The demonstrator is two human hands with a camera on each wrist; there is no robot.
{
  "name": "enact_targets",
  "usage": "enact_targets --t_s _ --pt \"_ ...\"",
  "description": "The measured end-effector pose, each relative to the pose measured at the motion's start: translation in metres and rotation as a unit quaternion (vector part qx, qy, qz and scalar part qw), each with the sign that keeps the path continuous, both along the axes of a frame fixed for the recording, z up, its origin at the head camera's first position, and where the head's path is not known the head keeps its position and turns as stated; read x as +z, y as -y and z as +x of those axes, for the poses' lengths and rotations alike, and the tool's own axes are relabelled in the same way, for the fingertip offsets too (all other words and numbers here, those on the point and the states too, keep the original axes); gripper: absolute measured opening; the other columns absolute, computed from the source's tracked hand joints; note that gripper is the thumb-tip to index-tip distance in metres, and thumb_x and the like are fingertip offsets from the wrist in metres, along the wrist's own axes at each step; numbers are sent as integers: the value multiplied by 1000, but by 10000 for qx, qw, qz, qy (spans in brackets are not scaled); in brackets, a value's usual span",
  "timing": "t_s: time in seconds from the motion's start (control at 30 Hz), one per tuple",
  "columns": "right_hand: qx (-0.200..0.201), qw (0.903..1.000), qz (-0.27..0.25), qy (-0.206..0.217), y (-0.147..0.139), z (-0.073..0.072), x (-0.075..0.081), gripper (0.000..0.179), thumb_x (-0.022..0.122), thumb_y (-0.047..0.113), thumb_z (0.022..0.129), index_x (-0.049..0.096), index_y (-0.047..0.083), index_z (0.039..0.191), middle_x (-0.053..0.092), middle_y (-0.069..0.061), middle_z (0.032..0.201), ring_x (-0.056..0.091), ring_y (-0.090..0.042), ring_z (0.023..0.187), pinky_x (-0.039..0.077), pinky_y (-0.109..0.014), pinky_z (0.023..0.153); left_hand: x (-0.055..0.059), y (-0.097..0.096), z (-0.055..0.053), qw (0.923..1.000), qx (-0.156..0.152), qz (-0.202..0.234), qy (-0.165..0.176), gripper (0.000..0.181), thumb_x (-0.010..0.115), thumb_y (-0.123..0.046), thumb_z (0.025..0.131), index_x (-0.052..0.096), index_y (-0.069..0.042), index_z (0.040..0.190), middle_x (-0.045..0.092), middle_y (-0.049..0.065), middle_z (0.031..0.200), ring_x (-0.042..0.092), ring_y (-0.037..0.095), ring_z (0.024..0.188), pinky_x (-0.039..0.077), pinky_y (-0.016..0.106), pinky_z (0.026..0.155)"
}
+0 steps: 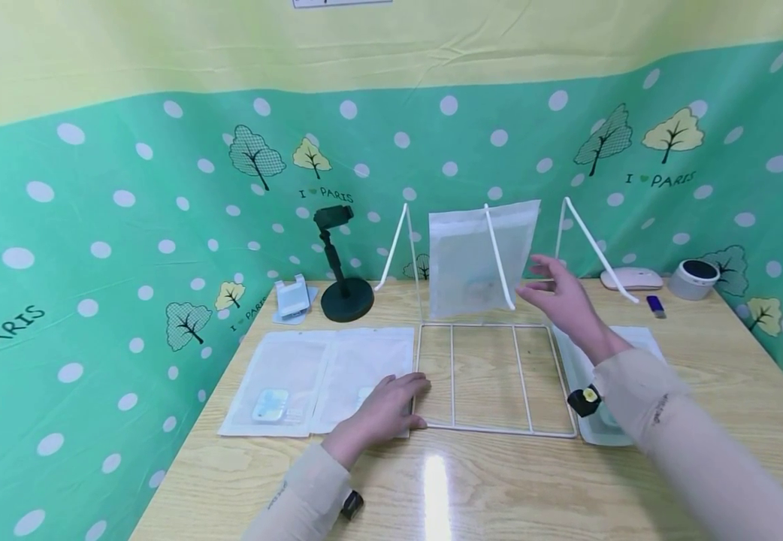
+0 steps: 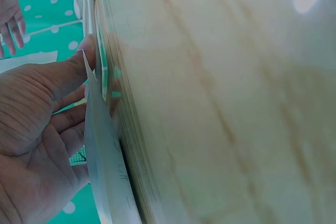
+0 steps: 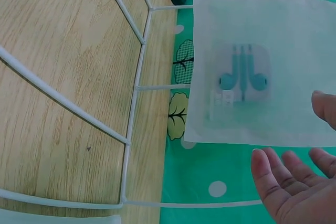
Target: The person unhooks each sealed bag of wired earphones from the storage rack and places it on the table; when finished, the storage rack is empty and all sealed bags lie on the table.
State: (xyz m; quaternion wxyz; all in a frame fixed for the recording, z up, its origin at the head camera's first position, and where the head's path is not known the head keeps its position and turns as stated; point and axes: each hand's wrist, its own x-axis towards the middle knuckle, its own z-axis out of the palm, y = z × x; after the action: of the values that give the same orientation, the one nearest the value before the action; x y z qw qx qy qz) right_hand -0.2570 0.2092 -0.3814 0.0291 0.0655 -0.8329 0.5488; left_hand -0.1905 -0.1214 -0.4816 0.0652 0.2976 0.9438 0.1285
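Note:
A white wire rack (image 1: pixel 493 430) stands on the table with three slanting prongs at its back. From the middle prong hangs a translucent pouch (image 1: pixel 462 259); wired earphones (image 3: pixel 244 80) show through it in the right wrist view. My right hand (image 1: pixel 563 300) is beside the pouch's right edge, fingers spread and holding nothing. My left hand (image 1: pixel 386 409) rests at the front left corner of the rack's base, thumb and fingers against the wire. Beneath that hand lies the edge of a flat pouch (image 1: pixel 371 353), also seen at the palm in the left wrist view.
Another pouch (image 1: pixel 290 361) lies at the far left, and one more (image 1: pixel 642 342) lies right of the rack, partly under my right forearm. Along the back stand a white phone stand (image 1: pixel 293 299), a black stand (image 1: pixel 347 300), a mouse (image 1: pixel 631 279), a blue USB stick (image 1: pixel 656 306) and a round white device (image 1: pixel 692 285).

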Motion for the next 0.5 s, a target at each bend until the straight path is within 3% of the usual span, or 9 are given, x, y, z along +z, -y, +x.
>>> enact_targets --t_s 0.23,0.5 --pt "47 10000 -27 60 4 -10 -3 80 62 24 97 12 6 156 30 -26 151 41 -43 131 40 -55 103 2 -1 2 10000 38 -32 84 64 76 -36 83 54 -12 138 48 6 145 44 20 134 28 47 114" --pt "48 10000 58 34 9 -16 -8 63 56 21 100 24 6 153 49 -26 132 52 -41 118 46 -52 98 2 -2 2 9999 73 -59 96 64 77 -36 83 55 -12 137 48 6 145 44 20 134 28 46 113"
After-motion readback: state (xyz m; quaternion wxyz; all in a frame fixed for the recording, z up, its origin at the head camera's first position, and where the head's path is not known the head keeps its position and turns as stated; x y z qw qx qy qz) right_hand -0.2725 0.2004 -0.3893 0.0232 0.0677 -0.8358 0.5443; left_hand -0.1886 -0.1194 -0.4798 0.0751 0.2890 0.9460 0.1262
